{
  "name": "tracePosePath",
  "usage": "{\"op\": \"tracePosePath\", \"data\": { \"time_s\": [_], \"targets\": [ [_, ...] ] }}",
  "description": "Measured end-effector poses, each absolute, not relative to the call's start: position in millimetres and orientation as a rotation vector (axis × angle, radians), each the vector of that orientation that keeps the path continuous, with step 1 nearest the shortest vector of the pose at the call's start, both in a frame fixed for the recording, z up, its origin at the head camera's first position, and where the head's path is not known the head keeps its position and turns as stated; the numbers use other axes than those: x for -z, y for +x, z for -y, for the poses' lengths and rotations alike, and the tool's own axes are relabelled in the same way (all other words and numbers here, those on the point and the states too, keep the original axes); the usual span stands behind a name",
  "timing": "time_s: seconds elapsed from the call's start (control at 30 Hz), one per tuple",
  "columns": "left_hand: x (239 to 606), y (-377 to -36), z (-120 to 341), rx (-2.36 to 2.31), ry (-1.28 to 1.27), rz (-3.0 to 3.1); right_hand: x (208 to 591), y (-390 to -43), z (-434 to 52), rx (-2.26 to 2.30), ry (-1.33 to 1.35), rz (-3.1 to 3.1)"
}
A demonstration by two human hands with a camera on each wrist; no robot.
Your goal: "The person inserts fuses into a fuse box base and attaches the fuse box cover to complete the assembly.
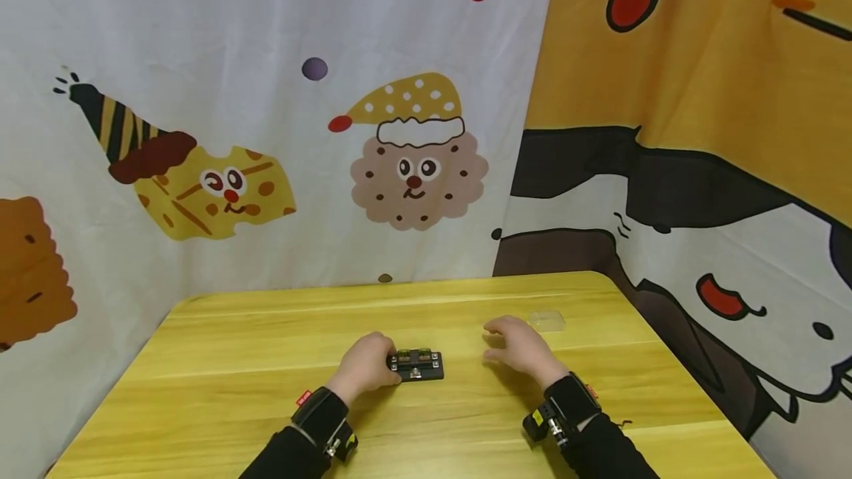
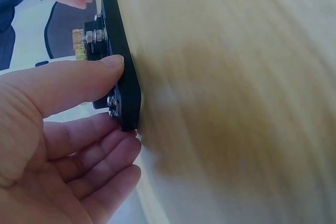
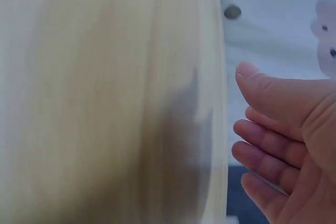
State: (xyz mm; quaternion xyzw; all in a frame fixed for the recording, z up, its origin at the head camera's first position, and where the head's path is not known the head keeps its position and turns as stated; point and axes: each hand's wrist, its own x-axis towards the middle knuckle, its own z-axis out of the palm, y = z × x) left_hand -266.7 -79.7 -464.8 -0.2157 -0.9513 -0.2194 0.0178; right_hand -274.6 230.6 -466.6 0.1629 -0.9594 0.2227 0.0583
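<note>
A black fuse block (image 1: 416,365) with metal bolts and small yellow translucent fuses sits on the table left of centre. My left hand (image 1: 364,368) holds it by its left end. In the left wrist view, the thumb (image 2: 107,69) presses on the black base (image 2: 122,61) and the fingers reach under its near end. To the right, my right hand (image 1: 522,348) hovers over the table with nothing in it, its fingers loosely bent and thumb apart. Just beyond that hand lies a clear plastic cover (image 1: 547,321).
The wood-grain table (image 1: 266,346) has rounded far corners and reaches the printed curtain (image 1: 266,265) behind it. A small dark scrap (image 1: 624,424) lies beside my right forearm. Both wrists wear black straps with camera modules.
</note>
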Motion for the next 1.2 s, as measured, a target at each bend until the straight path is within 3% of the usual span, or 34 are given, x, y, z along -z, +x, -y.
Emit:
{"op": "tracePosePath", "data": {
  "time_s": [0.53,1.2],
  "targets": [
    [465,-269,81,0.728,-0.673,2.956,452,-291,-313,-0.439,0.242,2.884],
    [464,-268,81,0.743,-0.675,2.965,466,-302,-331,-0.387,0.097,2.935]
  ]
}}
